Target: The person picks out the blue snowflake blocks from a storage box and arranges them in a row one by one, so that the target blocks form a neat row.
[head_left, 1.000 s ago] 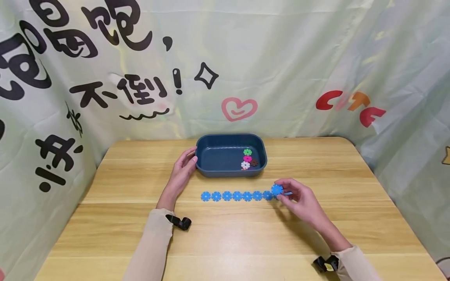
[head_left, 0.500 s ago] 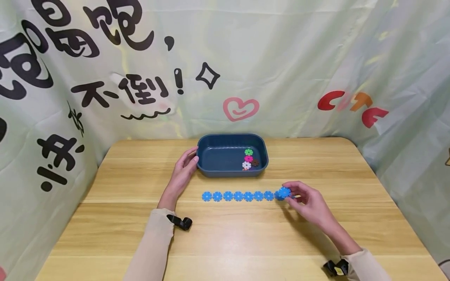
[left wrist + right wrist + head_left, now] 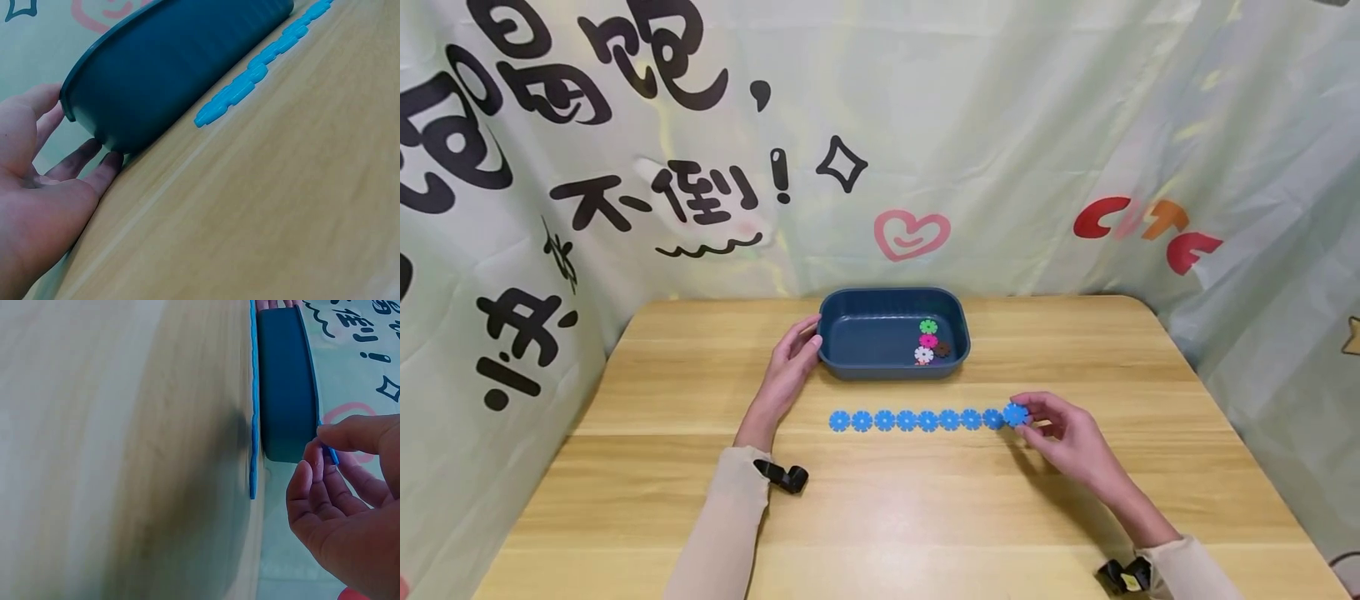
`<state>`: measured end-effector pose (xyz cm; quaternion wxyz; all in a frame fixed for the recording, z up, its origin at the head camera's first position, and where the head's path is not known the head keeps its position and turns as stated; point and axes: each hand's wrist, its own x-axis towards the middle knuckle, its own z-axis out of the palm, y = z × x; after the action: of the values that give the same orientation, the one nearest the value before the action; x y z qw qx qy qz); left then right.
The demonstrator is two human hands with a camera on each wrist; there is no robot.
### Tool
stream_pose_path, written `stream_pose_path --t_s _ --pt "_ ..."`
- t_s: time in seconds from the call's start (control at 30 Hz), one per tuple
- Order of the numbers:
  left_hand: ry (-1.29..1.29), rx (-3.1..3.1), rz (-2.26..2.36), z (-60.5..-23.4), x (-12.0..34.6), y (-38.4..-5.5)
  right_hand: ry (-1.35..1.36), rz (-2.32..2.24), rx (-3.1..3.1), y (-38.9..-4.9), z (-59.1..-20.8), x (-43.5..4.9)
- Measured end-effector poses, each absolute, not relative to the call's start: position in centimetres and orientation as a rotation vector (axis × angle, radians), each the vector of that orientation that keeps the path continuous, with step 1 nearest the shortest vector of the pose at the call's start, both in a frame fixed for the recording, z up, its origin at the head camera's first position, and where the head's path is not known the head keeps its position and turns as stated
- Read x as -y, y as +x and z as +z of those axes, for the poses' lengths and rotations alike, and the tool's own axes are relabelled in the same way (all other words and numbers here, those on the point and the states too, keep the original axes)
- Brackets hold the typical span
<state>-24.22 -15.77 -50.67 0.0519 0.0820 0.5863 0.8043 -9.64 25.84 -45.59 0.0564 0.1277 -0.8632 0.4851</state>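
Note:
My right hand (image 3: 1063,435) pinches a blue snowflake disc (image 3: 1016,414) between thumb and fingertips. It is held above the table at the right end of a row of blue snowflake discs (image 3: 906,420). In the right wrist view the pinched disc (image 3: 331,453) shows edge-on, apart from the row (image 3: 254,412), which lies flat on the wood. Whether neighbouring discs interlock or only touch, I cannot tell. My left hand (image 3: 786,371) rests against the left end of a dark blue basin (image 3: 880,372); in the left wrist view its fairly straight fingers touch the basin's outer wall (image 3: 156,75).
Inside the basin, at its right end, lie a green disc (image 3: 928,327), a pink one (image 3: 928,341), a white one (image 3: 923,355) and a brown one (image 3: 942,349). The wooden table (image 3: 880,508) meets a printed curtain (image 3: 1015,167) at the back.
My right hand has moved right along the row with the pinched blue disc, from over its last discs to just at its right end. The left hand stays at the basin.

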Motion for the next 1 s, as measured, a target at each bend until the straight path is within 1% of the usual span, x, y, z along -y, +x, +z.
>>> stream_pose_path --t_s 0.17,0.73,1.0 --pt "0.224 -1.8 2.431 -50.8 15.7 -24.1 0.368 1.443 2.654 -9.5 -45.8 -26.4" --pt "0.268 -1.806 2.42 -50.8 15.8 -24.4 0.303 1.36 2.693 -9.7 -46.8 -29.0" --pt "0.256 -1.808 2.428 -50.8 15.9 -24.4 0.302 1.334 2.727 -10.4 -46.9 -29.7"
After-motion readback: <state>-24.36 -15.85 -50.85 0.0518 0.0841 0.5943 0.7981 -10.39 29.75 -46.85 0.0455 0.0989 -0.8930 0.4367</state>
